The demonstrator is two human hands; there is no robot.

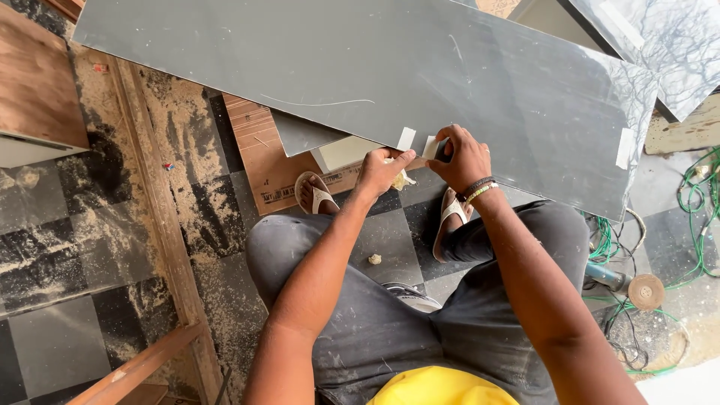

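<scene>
Two bare hands work at the near long edge of a large grey laminated panel (420,67) that lies slanted above the floor. From my remote seat I log the left hand (379,171) just under that edge, fingers partly curled, index finger stretched toward a small white strip of tape (406,138) stuck on the panel's edge; I cannot tell whether it actually pinches anything. The right hand (463,157) sits just beside it, fingers bent tight around a small white piece (430,147) at the same edge, thumb and fingertips pressed on it. A dark beaded wristband (478,187) circles the right wrist.

A second white tape strip (625,148) sticks near the panel's right corner, well apart from both hands. Below the hands, two feet in white flip-flop sandals (315,196) rest on a black-and-grey checkered floor (60,337) dusted with sawdust. A brown cardboard sheet (262,154) lies partly under the panel. Green cables (701,202) tangle at the floor's right edge, near a power tool with a round disc (645,291).
</scene>
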